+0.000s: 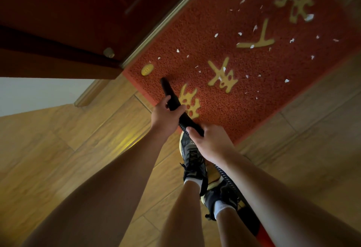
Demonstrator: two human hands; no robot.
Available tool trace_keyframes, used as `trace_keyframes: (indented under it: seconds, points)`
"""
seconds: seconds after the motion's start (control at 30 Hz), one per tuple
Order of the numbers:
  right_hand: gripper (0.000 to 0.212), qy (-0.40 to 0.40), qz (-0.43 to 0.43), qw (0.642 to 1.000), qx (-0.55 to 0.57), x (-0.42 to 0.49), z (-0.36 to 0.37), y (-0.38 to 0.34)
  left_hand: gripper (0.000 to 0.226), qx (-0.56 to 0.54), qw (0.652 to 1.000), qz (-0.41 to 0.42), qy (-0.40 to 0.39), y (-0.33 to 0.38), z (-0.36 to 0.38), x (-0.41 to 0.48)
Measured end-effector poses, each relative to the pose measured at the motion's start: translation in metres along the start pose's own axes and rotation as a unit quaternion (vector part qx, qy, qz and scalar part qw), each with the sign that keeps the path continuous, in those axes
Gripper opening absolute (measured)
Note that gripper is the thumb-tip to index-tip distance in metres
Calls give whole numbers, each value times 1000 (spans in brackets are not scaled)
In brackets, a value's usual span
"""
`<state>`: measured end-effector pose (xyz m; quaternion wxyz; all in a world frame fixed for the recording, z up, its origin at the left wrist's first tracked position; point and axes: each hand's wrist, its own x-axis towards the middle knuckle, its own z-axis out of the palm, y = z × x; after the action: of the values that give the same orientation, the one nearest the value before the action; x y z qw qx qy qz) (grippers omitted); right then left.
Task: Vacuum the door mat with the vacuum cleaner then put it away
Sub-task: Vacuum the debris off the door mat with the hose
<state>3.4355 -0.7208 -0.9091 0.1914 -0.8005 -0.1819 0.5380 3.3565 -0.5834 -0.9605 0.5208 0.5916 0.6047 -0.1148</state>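
Black nozzle (168, 92) in left hand (164, 116) and right hand (210, 142) grip, tip on door mat (230, 108)

gold Chinese chars (222, 76) on door mat (205, 22), upside down, unreadable

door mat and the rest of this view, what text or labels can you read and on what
None reads for certain.
Door mat: four gold characters, turned and blurred, unreadable.
Gold oval badge at the mat's corner: marks too small.
Shoe: small side lettering, too blurred.
Vacuum wand: no text shows.
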Motion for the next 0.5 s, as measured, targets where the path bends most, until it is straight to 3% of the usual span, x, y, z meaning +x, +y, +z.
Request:
trace_keyframes:
  seconds: [0.5]
  points:
    - [37, -7, -16, 1000, 8, 13, 2, -21, 68, 10, 1000, 3, 21, 9, -19, 11]
